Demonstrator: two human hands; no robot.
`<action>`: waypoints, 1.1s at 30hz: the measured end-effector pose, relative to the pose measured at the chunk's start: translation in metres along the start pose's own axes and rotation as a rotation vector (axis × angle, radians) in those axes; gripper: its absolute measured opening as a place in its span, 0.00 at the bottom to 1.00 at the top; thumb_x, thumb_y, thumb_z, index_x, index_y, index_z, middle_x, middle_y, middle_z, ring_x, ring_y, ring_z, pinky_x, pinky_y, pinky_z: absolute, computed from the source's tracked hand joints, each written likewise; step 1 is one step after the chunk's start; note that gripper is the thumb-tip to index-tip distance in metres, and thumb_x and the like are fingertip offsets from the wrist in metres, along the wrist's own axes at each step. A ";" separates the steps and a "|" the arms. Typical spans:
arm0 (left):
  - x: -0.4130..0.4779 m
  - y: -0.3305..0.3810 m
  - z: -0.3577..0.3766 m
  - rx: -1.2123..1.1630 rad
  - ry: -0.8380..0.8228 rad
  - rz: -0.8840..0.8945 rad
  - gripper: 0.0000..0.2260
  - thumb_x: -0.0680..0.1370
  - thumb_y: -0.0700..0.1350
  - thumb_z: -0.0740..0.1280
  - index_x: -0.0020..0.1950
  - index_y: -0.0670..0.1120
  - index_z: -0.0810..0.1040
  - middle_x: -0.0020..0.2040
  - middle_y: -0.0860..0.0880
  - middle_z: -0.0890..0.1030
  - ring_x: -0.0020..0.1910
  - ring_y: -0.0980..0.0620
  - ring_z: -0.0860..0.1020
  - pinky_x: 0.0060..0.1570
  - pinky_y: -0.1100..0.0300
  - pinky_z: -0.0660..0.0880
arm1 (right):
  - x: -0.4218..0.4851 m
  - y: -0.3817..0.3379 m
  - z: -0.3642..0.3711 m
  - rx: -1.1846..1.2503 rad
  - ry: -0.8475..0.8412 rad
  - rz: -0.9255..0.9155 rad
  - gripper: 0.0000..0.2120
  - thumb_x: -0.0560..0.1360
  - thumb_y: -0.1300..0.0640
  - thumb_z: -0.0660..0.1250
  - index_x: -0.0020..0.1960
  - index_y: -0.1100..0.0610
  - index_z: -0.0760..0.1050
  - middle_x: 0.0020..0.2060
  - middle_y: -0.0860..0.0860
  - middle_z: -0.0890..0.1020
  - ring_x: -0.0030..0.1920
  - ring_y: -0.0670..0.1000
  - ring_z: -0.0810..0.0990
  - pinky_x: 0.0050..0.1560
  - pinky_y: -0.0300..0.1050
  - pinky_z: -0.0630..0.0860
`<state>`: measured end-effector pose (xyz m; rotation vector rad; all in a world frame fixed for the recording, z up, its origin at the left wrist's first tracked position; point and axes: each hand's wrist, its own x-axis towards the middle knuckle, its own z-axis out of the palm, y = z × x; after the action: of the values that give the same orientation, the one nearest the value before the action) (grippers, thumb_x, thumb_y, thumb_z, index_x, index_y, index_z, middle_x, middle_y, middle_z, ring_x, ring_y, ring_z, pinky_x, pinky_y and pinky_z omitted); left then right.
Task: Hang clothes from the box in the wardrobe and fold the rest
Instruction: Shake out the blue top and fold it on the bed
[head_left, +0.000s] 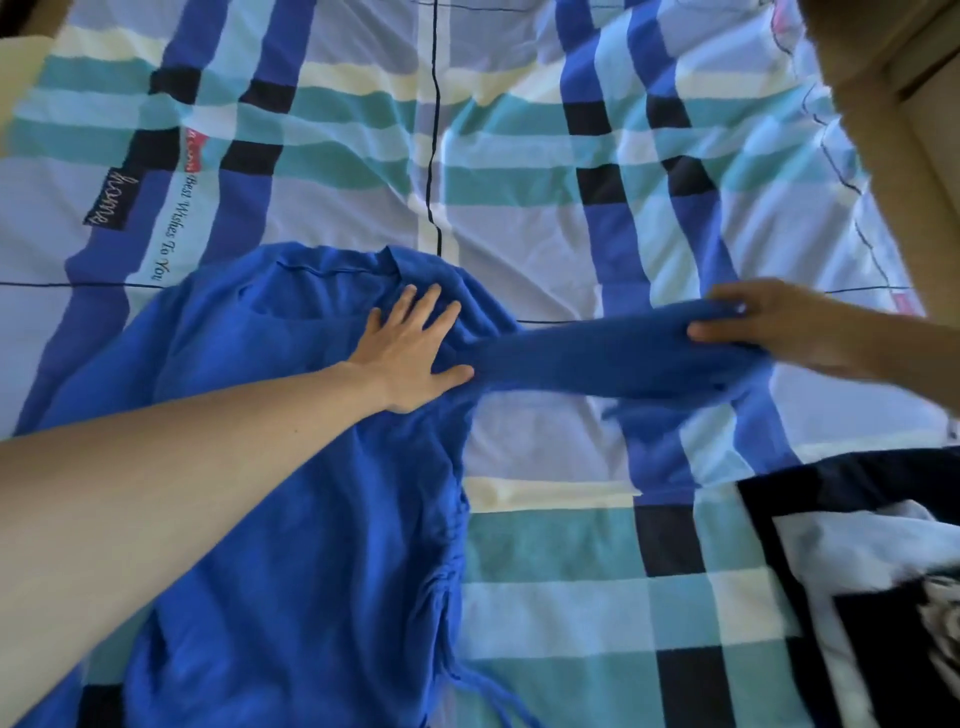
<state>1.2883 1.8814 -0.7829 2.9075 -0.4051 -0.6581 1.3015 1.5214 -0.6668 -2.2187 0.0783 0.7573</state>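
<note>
A blue garment (291, 519) lies spread on the bed, over a checked sheet (519, 208) of blue, teal, cream and black bands. It covers the lower left part of the sheet, with its neck opening towards the far side. The left hand (410, 353) rests flat on the cloth just below the neck, fingers straight and spread, pressing it down. The right hand (769, 327) grips the end of one sleeve (587, 348), fingers and thumb curled round it, and the sleeve stretches out to the right across the sheet. A gathered seam (452, 545) with loose cords runs down the garment's right edge. At the lower right lies a crumpled dark and white cloth (857, 571), apart from the blue garment. A tan cardboard-like edge (893, 78) fills the upper right corner, too blurred to identify. A printed patch reading "home" (106, 200) shows at the left.
</note>
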 end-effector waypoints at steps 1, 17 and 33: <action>0.003 0.004 0.001 -0.002 -0.028 -0.024 0.41 0.78 0.69 0.55 0.82 0.53 0.40 0.82 0.49 0.37 0.81 0.44 0.38 0.76 0.35 0.49 | 0.004 -0.005 -0.019 -0.115 0.005 -0.009 0.18 0.69 0.45 0.76 0.47 0.59 0.80 0.37 0.55 0.85 0.40 0.54 0.81 0.43 0.44 0.76; 0.005 0.046 0.053 0.079 0.189 -0.007 0.39 0.79 0.66 0.43 0.82 0.44 0.39 0.82 0.45 0.37 0.80 0.45 0.35 0.78 0.39 0.42 | -0.021 0.163 -0.097 -0.147 0.321 0.406 0.44 0.46 0.13 0.60 0.34 0.51 0.84 0.28 0.53 0.83 0.28 0.50 0.81 0.32 0.43 0.76; -0.080 -0.043 0.018 -0.054 0.179 -0.019 0.36 0.80 0.65 0.40 0.82 0.45 0.48 0.83 0.46 0.44 0.81 0.46 0.40 0.79 0.44 0.44 | 0.002 -0.150 0.038 0.517 -0.168 0.108 0.07 0.80 0.54 0.64 0.48 0.58 0.76 0.40 0.51 0.79 0.37 0.46 0.79 0.35 0.37 0.80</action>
<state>1.2207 1.9439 -0.7745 2.8902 -0.3328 -0.3998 1.3273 1.6531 -0.5888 -1.6667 0.2797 0.8675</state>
